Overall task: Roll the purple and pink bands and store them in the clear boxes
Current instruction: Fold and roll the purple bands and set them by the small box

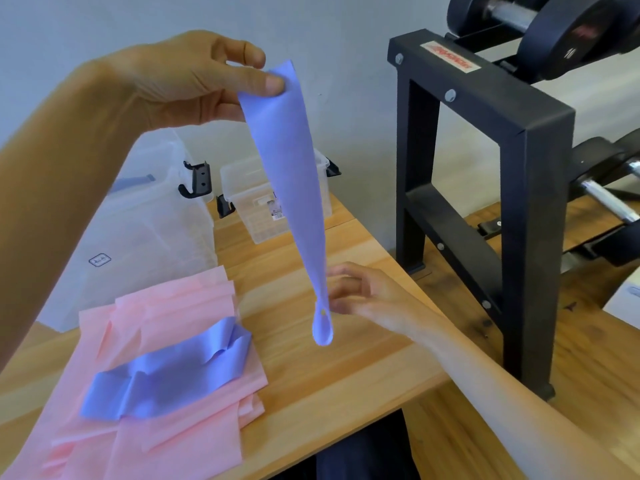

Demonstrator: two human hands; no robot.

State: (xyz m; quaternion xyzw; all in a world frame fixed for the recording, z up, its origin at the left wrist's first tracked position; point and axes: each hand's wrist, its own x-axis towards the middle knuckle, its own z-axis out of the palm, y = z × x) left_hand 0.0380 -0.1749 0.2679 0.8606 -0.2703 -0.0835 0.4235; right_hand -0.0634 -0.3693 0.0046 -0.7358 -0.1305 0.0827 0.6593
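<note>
My left hand (194, 77) is raised and pinches the top end of a purple band (291, 188), which hangs down and narrows toward its lower end. My right hand (360, 292) is at that lower end with its fingers curled beside the band; whether it grips the band I cannot tell. A second purple band (166, 372) lies crumpled on a pile of pink bands (166, 427) on the wooden table (346, 382). Two clear boxes stand at the back: a large one (149, 237) partly behind my left arm, and a small one (256, 202) behind the hanging band.
A black metal dumbbell rack (519, 174) stands right of the table, with dumbbells (540, 26) on it. The table's right edge runs close to the rack. A white wall is behind.
</note>
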